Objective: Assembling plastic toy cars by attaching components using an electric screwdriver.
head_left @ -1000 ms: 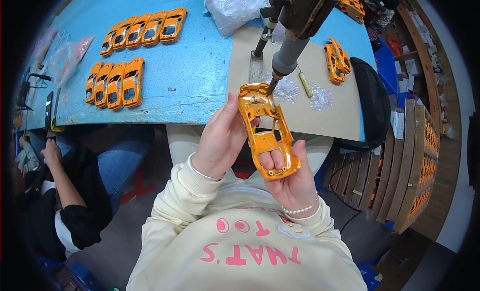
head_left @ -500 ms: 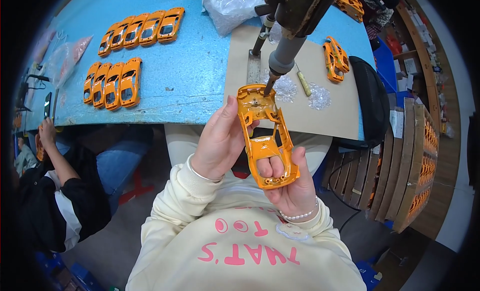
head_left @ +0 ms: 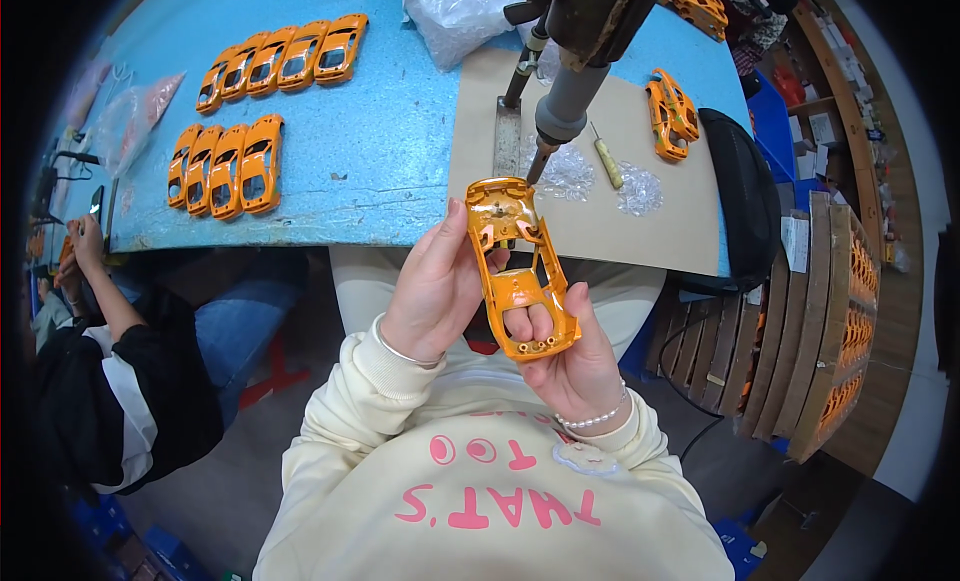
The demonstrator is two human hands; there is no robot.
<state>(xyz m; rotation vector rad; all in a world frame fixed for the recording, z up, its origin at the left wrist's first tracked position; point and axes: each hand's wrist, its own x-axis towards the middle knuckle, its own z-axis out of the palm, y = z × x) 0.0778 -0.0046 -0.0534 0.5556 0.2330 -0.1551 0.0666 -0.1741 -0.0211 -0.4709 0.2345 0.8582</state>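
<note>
Between my hands is an orange toy car body shell (head_left: 522, 288), its hollow inside facing up. My left hand (head_left: 432, 286) grips its left side near the far end. The near end rests in my right hand (head_left: 575, 353), thumb on the edge, with fingertips showing through an opening. Just beyond the shell's far end points the narrow metal tip of a grey bench-mounted tool (head_left: 562, 111); whether they touch I cannot tell. Small clear plastic parts (head_left: 566, 173) lie in a pile behind that tip, and another clear pile (head_left: 639, 189) sits farther right.
Orange car shells stand in two rows, a far row (head_left: 283, 63) and a nearer row (head_left: 225, 168), on the blue table (head_left: 390, 171). A yellow-handled pointed tool (head_left: 607, 163) lies on brown cardboard (head_left: 640, 236). More shells (head_left: 672, 116) and a black bag (head_left: 738, 201) are right. A co-worker (head_left: 120, 381) sits left.
The shell has shifted slightly left and tilted, its near end rising toward the table. Its far end has drawn a little away from the tool's tip. The co-worker's hands have moved.
</note>
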